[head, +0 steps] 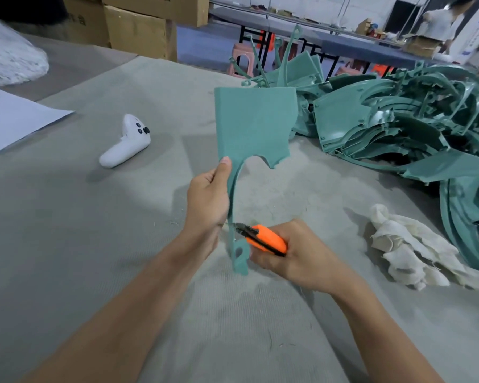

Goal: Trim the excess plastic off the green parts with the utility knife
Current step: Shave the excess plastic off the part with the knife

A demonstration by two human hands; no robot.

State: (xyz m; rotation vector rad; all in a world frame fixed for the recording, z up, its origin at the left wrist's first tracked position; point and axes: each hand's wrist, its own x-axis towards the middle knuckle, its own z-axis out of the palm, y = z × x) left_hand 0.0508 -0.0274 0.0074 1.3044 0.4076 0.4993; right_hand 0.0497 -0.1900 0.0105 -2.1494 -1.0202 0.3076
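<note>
The green part (256, 120) is held upright above the worktop (67, 217). Its broad flat panel is on top, and a thin curved stem runs down to a small tab with a hole at the bottom end. My left hand (208, 200) grips the stem just below the panel, thumb laid up the near face and the other fingers curled round behind. My right hand (296, 255) is closed round the orange utility knife (266, 239), just right of the stem's lower end. The knife's dark nose points left and meets the stem's edge just above the holed tab; the blade itself is too small to make out. The panel's lower right corner has a ragged, uneven edge. Pale shavings (302, 189) lie on the worktop under and around the part. Right of the part and beyond it is a heap of green parts (398, 120), stacked curved pieces with some stems sticking up. Lower right of the part, near my right hand, are crumpled off-white rags (404, 244). Left of the part a white controller (127, 142) lies on the worktop, apart from both hands, with a white paper sheet (14, 120) further left. Far left, behind, are cardboard boxes (138, 29).
</note>
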